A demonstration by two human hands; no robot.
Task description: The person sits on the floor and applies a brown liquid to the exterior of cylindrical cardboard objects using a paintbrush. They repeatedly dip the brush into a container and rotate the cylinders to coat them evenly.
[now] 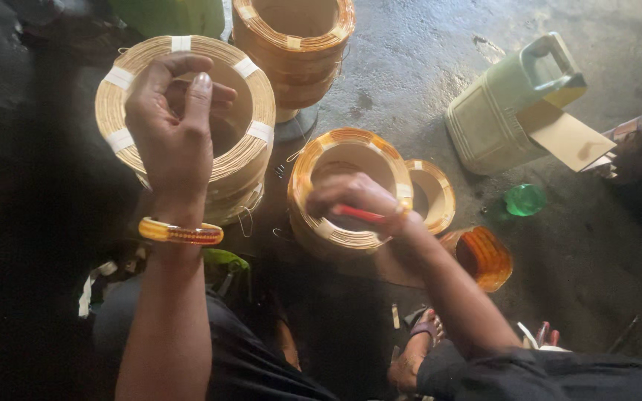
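Over copper coils [351,189], hands [176,122] pinched closed.

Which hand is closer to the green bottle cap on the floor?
Right. The right hand rests on a copper coil left of the green cap; the left hand is raised far across.

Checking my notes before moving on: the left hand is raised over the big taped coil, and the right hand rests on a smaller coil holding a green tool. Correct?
Not quite: the head view shows the tool in the right hand is red, not green. The left hand is raised over the big taped coil, and the right rests on a smaller coil.
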